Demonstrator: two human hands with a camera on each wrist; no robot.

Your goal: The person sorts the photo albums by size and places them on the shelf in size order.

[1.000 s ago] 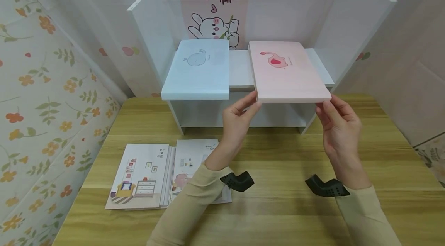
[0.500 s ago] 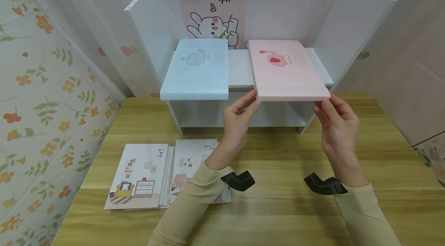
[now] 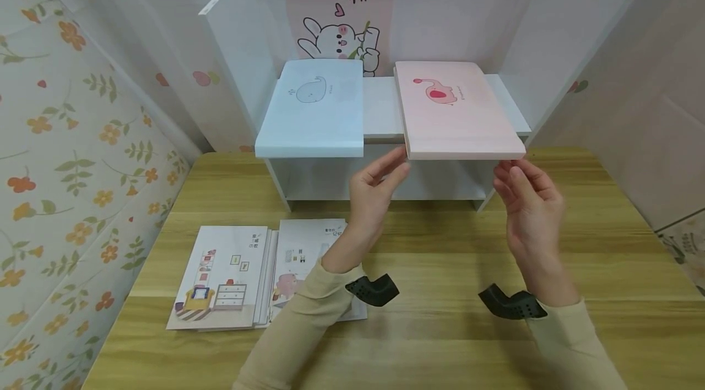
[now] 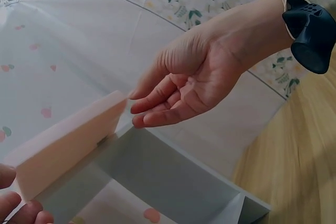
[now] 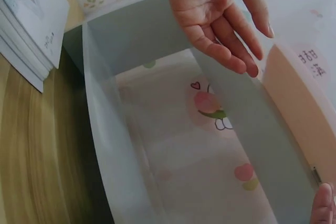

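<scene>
A pink hardcover book (image 3: 462,123) with an elephant drawing lies flat on the white shelf (image 3: 382,116), its near edge overhanging. My left hand (image 3: 371,203) is beside its near left corner; in the right wrist view the left hand's fingers (image 5: 226,40) are loosely spread, not pinching. Just under the near right corner is my right hand (image 3: 534,218), its fingers relaxed; the left wrist view shows that hand (image 4: 194,77) holding nothing. A light blue book (image 3: 311,127) with a whale drawing lies left of the pink one, also overhanging.
Two stacks of white illustrated books, a left stack (image 3: 223,273) and a right stack (image 3: 308,243), lie on the wooden table (image 3: 440,341), the right one partly under my left sleeve. Tall white side panels, left (image 3: 242,53) and right (image 3: 567,41), flank the shelf.
Both hands were holding the pink book's near corners. The fingers have let go, and the right hand has dropped slightly down and left. The book stays in place.
</scene>
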